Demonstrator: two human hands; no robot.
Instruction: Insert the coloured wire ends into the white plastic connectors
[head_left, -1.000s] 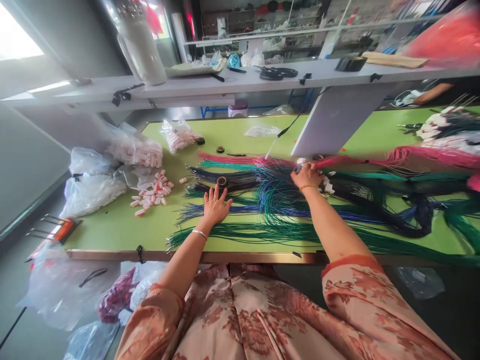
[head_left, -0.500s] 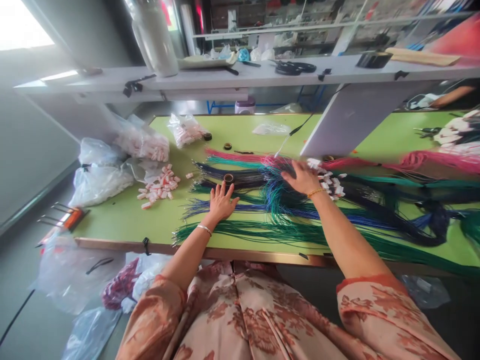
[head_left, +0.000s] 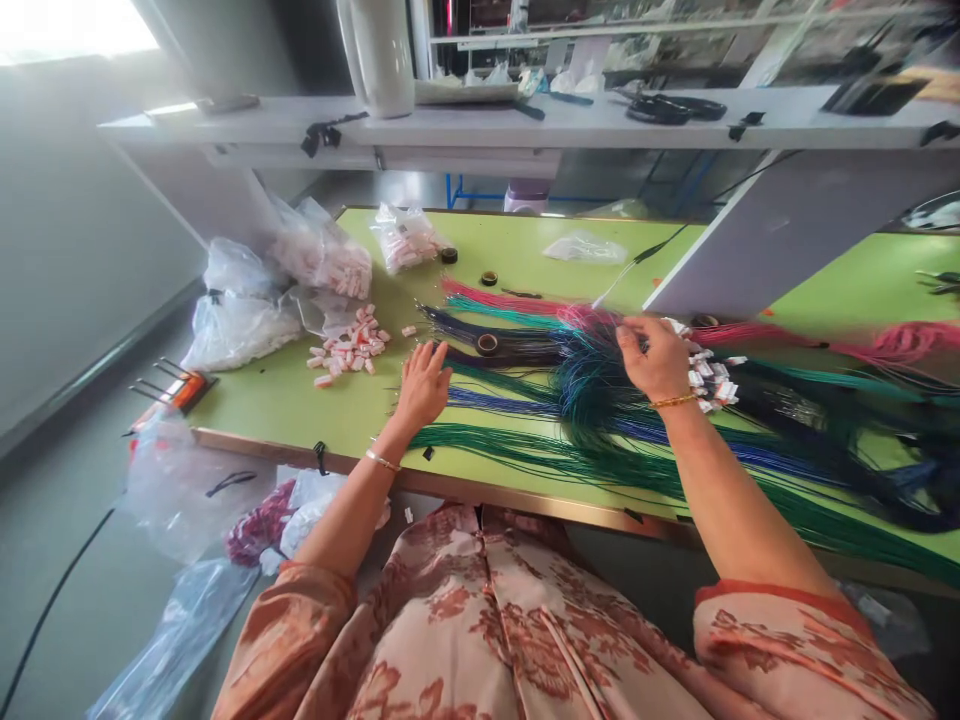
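Left hand (head_left: 424,386), fingers apart, at thin multicoloured wires (head_left: 517,448) running toward the surface's (head_left: 247,402) right edge; right hand (head_left: 657,356) curled, grip unclear; clustered white plastic connectors (head_left: 703,374) seem fitted, loose pink-and-white plastic pieces (head_left: 351,347) remain!

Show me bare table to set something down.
Front left, between the orange pronged object, the pink-and-white pieces and the left hand. Smaller patch: left of the flat clear bag. Crowded: the middle, with wires and, by the right hand, white parts.
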